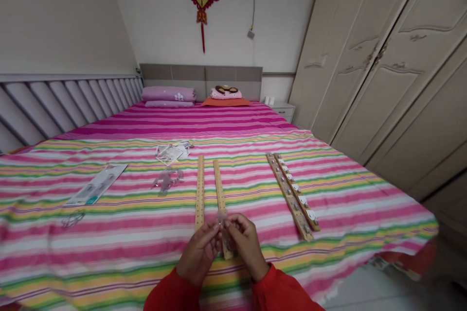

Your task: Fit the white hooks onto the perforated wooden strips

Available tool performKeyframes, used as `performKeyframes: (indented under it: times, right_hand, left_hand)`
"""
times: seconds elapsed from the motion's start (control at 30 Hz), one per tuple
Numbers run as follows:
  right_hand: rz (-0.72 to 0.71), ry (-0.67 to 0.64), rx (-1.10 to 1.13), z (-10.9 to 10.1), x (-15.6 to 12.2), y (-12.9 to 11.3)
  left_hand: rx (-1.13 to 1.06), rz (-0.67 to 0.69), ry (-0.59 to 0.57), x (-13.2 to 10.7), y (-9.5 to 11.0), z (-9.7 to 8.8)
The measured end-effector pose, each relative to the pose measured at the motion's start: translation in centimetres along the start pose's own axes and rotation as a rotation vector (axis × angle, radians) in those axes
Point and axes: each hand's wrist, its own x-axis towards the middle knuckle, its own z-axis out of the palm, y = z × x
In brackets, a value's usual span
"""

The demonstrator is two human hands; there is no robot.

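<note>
My left hand (200, 251) and my right hand (245, 240) meet over the near edge of a striped bed, fingers pinched together on a small clear plastic packet (221, 219). Both sleeves are red. Just beyond my fingers lie two bare wooden strips with rows of holes, the left strip (199, 198) and the right strip (220, 194), side by side and pointing away from me. The right strip runs under my hands.
Two more wooden strips (292, 195) fitted with white hooks lie to the right. Clear packets (167, 180), papers (171, 151) and a printed card (98, 185) sit to the left. Pillows (168, 94) are at the headboard, a wardrobe (383, 58) stands at right.
</note>
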Motion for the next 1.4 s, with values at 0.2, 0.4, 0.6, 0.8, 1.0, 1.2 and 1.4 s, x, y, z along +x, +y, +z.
performKeyframes:
  times: [0.2,0.4,0.6,0.8,1.0,1.2,1.4]
  right_hand:
    - [0.006,0.06,-0.003,-0.7,0.6,-0.4]
    - [0.062,0.103,0.033,-1.6,1.0,-0.2]
    - [0.119,0.121,0.135,-1.7,1.1,0.5]
    - [0.185,0.084,0.23,-1.3,0.7,1.2]
    - [0.197,0.037,0.197,-1.1,0.2,1.7]
    - [0.13,0.08,0.105,-1.5,0.3,1.3]
    - [0.026,0.118,0.01,-1.7,0.7,0.2]
  left_hand:
    - [0.213,0.04,0.029,0.3,-0.6,-0.7]
    - [0.494,0.106,0.095,1.2,-1.0,-2.7]
    - [0.641,0.294,0.132,1.8,-1.0,-3.0]
    - [0.65,0.313,0.054,2.2,-1.7,-2.7]
    - [0.81,0.454,0.056,1.8,-0.4,-2.0]
    - [1.186,0.837,0.065,1.6,1.8,-2.0]
    - [1.304,0.905,-0.04,1.6,2.8,-1.5]
